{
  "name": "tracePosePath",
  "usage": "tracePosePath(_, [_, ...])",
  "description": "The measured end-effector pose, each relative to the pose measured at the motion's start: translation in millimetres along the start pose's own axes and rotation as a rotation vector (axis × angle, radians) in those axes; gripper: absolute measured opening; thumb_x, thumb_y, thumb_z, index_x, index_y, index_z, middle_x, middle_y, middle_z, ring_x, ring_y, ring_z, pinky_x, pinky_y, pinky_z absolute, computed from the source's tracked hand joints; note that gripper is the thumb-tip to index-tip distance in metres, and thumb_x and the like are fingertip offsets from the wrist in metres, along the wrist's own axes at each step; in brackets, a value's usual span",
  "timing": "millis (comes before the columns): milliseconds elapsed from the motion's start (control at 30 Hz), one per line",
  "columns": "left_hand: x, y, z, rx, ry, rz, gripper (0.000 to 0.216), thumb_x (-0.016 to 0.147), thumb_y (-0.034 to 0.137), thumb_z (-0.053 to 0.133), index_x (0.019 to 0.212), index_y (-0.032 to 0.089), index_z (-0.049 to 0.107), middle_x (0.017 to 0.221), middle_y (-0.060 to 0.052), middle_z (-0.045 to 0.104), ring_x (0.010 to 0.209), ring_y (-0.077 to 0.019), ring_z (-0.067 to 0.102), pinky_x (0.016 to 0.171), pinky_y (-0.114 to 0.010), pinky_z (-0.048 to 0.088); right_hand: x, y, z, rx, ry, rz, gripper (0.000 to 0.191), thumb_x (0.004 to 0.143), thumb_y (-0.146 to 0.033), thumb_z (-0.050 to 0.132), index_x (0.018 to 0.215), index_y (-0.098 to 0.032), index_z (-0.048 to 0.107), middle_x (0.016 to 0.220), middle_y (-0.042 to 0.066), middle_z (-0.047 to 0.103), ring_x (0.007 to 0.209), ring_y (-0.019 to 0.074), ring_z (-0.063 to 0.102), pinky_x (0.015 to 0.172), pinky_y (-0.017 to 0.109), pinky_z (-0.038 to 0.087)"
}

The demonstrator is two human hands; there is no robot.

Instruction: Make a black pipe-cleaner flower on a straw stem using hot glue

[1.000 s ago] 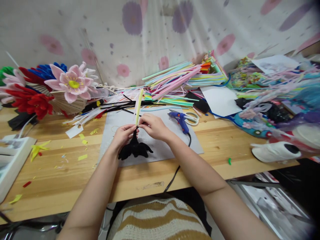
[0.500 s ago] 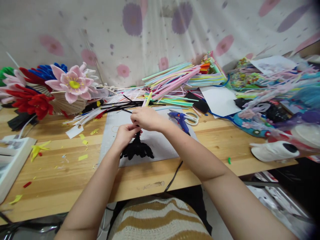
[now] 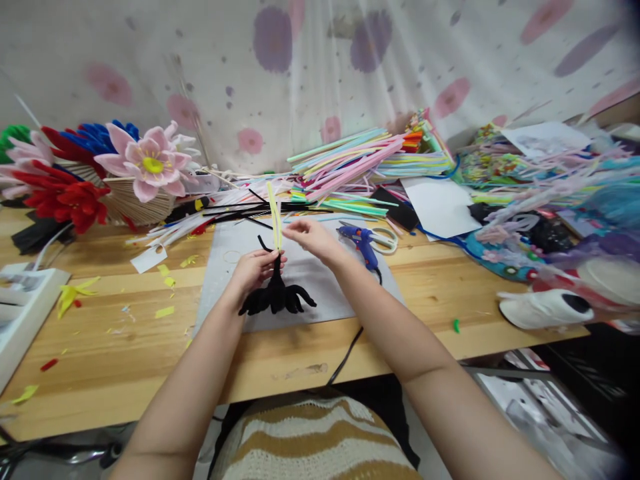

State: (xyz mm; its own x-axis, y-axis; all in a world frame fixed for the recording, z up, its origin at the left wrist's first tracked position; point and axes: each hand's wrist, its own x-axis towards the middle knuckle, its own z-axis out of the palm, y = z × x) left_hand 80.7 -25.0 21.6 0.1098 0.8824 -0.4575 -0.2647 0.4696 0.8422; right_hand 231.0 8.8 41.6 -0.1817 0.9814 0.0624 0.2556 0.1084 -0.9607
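My left hand [image 3: 257, 269] is closed around the narrow neck of a black pipe-cleaner flower [image 3: 277, 297]. The flower hangs upside down, its fuzzy petals spread below my fingers over a grey mat. Yellow and pale pipe cleaners [image 3: 276, 217] rise from the neck as a stem. One black pipe-cleaner end [image 3: 264, 243] sticks out to the upper left, beside the stem. My right hand [image 3: 313, 240] hovers just right of the stem, fingers loosely bent and apart, with nothing visible in them.
On the grey mat [image 3: 225, 233], a blue glue gun [image 3: 361, 241] lies beside white-handled scissors [image 3: 385, 240]. Black pipe cleaners [image 3: 235, 212] and a colourful pile [image 3: 360, 157] lie behind. Finished flowers [image 3: 150, 163] stand left; a white spool [image 3: 543, 309] lies right.
My right hand has come off the flower's neck and moved slightly right. The yellow stem and a bent black end now show; the flower's petals on the right are spread wider.
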Motion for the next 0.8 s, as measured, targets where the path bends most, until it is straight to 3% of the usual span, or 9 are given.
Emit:
tracePosePath(67, [1.3, -0.6, 0.8, 0.013, -0.009, 0.011, 0.003, 0.069, 0.009, 0.06, 0.067, 0.009, 0.062, 0.061, -0.007, 0.065, 0.051, -0.0088, 0.058, 0.05, -0.018, 0.046, -2.5, 8.1, 2.4, 0.187, -0.22, 0.106, 0.03, 0.061, -0.04, 0.064, 0.074, -0.014, 0.057, 0.064, -0.002, 0.052, 0.055, 0.007, 0.04, 0.052, 0.022, 0.029])
tracePosePath(167, [2.7, -2.0, 1.9, 0.033, -0.022, 0.03, 0.003, 0.07, 0.01, 0.06, 0.067, 0.01, 0.061, 0.062, -0.006, 0.065, 0.053, -0.0096, 0.059, 0.05, -0.018, 0.046, -2.8, 14.5, 7.4, 0.366, -0.344, 0.184, 0.03, 0.054, -0.038, 0.069, 0.067, -0.014, 0.056, 0.058, -0.004, 0.051, 0.051, 0.0054, 0.039, 0.05, 0.021, 0.025])
tracePosePath(300, [1.5, -1.2, 2.2, 0.026, -0.024, 0.004, 0.002, 0.07, 0.01, 0.059, 0.069, 0.01, 0.061, 0.064, -0.006, 0.066, 0.055, -0.0111, 0.06, 0.052, -0.021, 0.047, 0.5, 21.8, 12.8, 0.477, -0.325, 0.218, 0.03, 0.051, -0.035, 0.071, 0.06, -0.014, 0.053, 0.055, -0.004, 0.051, 0.048, 0.0042, 0.039, 0.049, 0.021, 0.023])
tracePosePath(633, [1.7, 5.6, 3.8, -0.186, -0.064, -0.262, 0.013, 0.07, 0.011, 0.05, 0.069, 0.009, 0.063, 0.059, -0.004, 0.063, 0.049, -0.0116, 0.057, 0.053, -0.026, 0.05, 3.7, 31.2, 17.6, 0.571, -0.296, 0.136, 0.029, 0.05, -0.033, 0.072, 0.06, -0.014, 0.053, 0.054, -0.004, 0.051, 0.049, 0.0046, 0.039, 0.051, 0.022, 0.025])
tracePosePath(700, [1.1, 4.1, 6.3, -0.156, -0.011, -0.213, 0.014, 0.069, 0.012, 0.049, 0.068, 0.01, 0.063, 0.061, -0.005, 0.064, 0.051, -0.0122, 0.058, 0.054, -0.027, 0.049, 4.5, 30.9, 17.4, 0.558, -0.269, 0.132, 0.029, 0.049, -0.033, 0.072, 0.061, -0.014, 0.054, 0.055, -0.005, 0.051, 0.048, 0.0041, 0.038, 0.05, 0.022, 0.024])
tracePosePath(800, [-2.2, -1.9, 10.8, 0.016, 0.13, 0.06, 0.012, 0.067, 0.02, 0.055, 0.068, 0.011, 0.063, 0.066, -0.006, 0.066, 0.06, -0.0145, 0.061, 0.056, -0.026, 0.047, 5.6, 29.8, 17.5, 0.519, -0.237, 0.121, 0.028, 0.05, -0.033, 0.071, 0.058, -0.014, 0.052, 0.054, -0.005, 0.05, 0.047, 0.0037, 0.036, 0.049, 0.022, 0.023])
